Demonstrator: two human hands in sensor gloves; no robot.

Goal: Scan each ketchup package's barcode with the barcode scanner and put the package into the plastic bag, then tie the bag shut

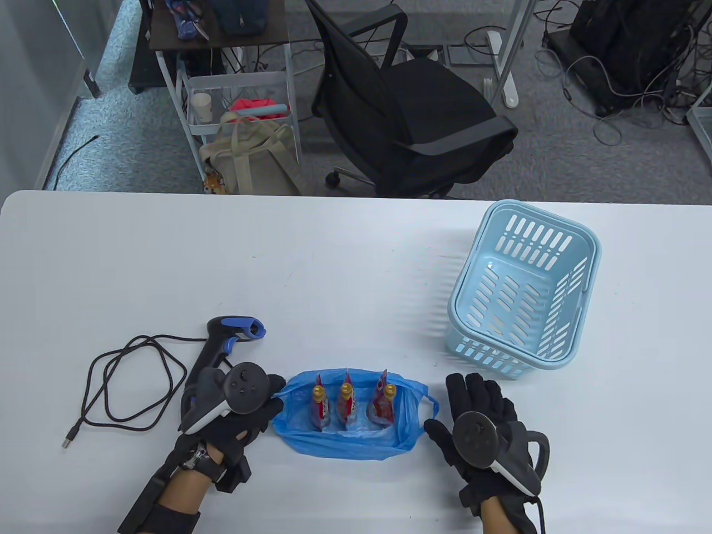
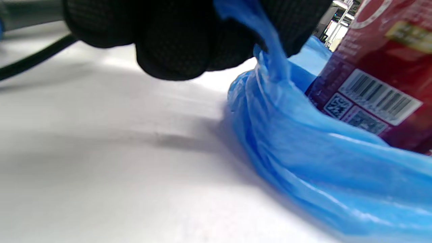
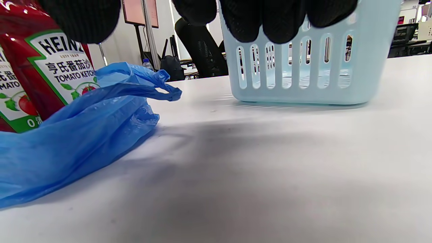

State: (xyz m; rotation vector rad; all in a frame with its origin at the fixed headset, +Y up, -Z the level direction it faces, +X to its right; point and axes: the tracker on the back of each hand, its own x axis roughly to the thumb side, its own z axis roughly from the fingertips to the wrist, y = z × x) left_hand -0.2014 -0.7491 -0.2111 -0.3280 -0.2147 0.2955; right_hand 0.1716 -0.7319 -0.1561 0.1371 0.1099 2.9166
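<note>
Pinching bag handle [image 2: 270, 50], left hand [image 2: 175, 37].

Basket [image 1: 523, 295] beyond right hand [image 1: 484, 439]

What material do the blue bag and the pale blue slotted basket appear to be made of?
Blue bag: apparently thin, translucent plastic film; it crumples into glossy folds and the ketchup packages show through it. Pale blue slotted basket: seemingly rigid moulded plastic with a smooth, slightly glossy finish and evenly shaped slots.
</note>
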